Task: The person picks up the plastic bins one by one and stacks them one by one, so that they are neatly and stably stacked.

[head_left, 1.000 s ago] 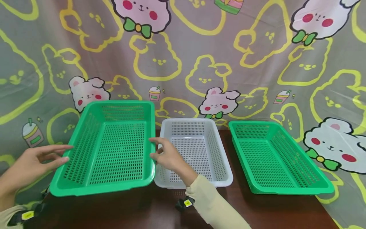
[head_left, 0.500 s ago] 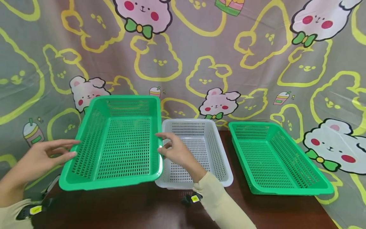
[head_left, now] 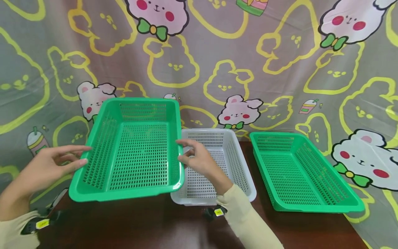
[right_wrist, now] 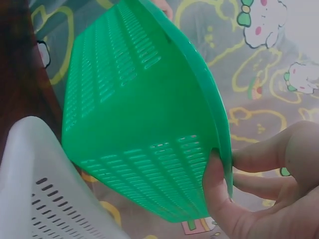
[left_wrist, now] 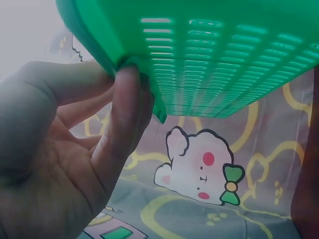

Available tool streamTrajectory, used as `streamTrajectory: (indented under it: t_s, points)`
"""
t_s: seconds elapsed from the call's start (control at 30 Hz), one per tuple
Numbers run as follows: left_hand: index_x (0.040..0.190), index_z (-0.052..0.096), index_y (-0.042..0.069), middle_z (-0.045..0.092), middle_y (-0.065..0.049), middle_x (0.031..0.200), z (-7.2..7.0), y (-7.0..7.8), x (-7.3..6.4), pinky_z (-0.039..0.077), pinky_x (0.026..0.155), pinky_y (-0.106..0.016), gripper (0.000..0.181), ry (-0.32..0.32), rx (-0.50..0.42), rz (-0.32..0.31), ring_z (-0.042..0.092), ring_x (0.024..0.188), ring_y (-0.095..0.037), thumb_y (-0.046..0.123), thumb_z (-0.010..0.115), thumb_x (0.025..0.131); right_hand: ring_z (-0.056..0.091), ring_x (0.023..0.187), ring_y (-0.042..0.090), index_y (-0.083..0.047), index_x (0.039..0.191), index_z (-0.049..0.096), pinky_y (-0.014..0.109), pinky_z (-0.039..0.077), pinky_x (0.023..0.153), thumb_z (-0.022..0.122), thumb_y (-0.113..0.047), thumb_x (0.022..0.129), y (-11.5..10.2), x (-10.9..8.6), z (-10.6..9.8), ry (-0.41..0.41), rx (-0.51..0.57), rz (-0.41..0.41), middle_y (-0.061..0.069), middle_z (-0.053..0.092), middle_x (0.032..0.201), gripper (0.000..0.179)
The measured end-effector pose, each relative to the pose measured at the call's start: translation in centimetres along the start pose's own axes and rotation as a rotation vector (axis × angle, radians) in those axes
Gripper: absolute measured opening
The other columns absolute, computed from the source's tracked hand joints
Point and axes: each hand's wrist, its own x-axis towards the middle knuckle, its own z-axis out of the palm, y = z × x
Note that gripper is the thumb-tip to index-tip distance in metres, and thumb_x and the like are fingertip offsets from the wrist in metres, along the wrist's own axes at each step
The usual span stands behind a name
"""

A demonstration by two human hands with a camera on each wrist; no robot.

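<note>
A green perforated plastic basket (head_left: 141,155) is held up off the table, tilted so that its inside faces the head camera. My left hand (head_left: 51,166) pinches its left rim between thumb and fingers, as the left wrist view also shows. On the opposite side my right hand (head_left: 201,159) pinches the right rim. In the right wrist view, the right thumb (right_wrist: 214,184) presses the outer wall under the rim. Partly behind the held basket and the right hand stands a white perforated basket (head_left: 232,147). No contents show in either basket.
A second green basket (head_left: 289,178) sits at the right of the dark brown table (head_left: 136,221), beside the white one. Behind the table hangs a grey patterned curtain (head_left: 199,45) with cartoon rabbits.
Both hands have carried the green basket up and to the right, so it overlaps more of the white basket. The white and right-hand green baskets have stayed put.
</note>
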Motion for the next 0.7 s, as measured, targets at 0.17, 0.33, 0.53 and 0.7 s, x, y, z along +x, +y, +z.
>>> streamTrajectory:
  t_s: [0.17, 0.33, 0.53, 0.7]
  points:
    - [0.139, 0.063, 0.009, 0.071, 0.016, 0.091, 0.0, 0.7, 0.2, 0.049, 0.055, -0.026, 0.042, -0.01, -0.005, -0.001, 0.065, 0.081, 0.004, 0.018, 0.071, 0.099, 0.067, 0.093, 0.022, -0.013, 0.148, 0.055, 0.036, 0.065, 0.077, 0.065, -0.002, 0.097, -0.4, -0.3, -0.8, 0.02, 0.01, -0.005, 0.012, 0.055, 0.137, 0.053]
    - [0.141, 0.062, 0.01, 0.071, 0.011, 0.09, 0.4, 1.5, 0.3, 0.048, 0.051, -0.03, 0.043, -0.03, -0.02, -0.014, 0.066, 0.072, -0.007, 0.023, 0.069, 0.1, 0.068, 0.097, 0.023, -0.015, 0.147, 0.057, 0.036, 0.064, 0.081, 0.066, -0.005, 0.098, -0.6, -0.8, -1.5, 0.04, 0.0, -0.007, 0.01, 0.058, 0.142, 0.051]
    - [0.14, 0.063, 0.01, 0.071, 0.008, 0.089, 1.1, 2.4, 0.7, 0.04, 0.046, -0.032, 0.042, -0.035, -0.059, 0.011, 0.065, 0.071, -0.011, 0.021, 0.069, 0.1, 0.069, 0.101, 0.025, -0.016, 0.143, 0.062, 0.036, 0.063, 0.084, 0.067, -0.008, 0.098, -0.3, -1.5, -2.6, 0.093, -0.016, -0.016, 0.009, 0.064, 0.138, 0.046]
    - [0.137, 0.063, 0.005, 0.072, 0.006, 0.085, 2.2, 3.3, 0.9, 0.041, 0.047, -0.031, 0.04, -0.048, -0.12, 0.059, 0.066, 0.072, -0.01, 0.014, 0.07, 0.099, 0.067, 0.101, 0.024, -0.015, 0.14, 0.064, 0.035, 0.062, 0.083, 0.066, -0.007, 0.098, 0.2, -2.2, -3.8, 0.114, -0.006, -0.026, 0.01, 0.064, 0.136, 0.043]
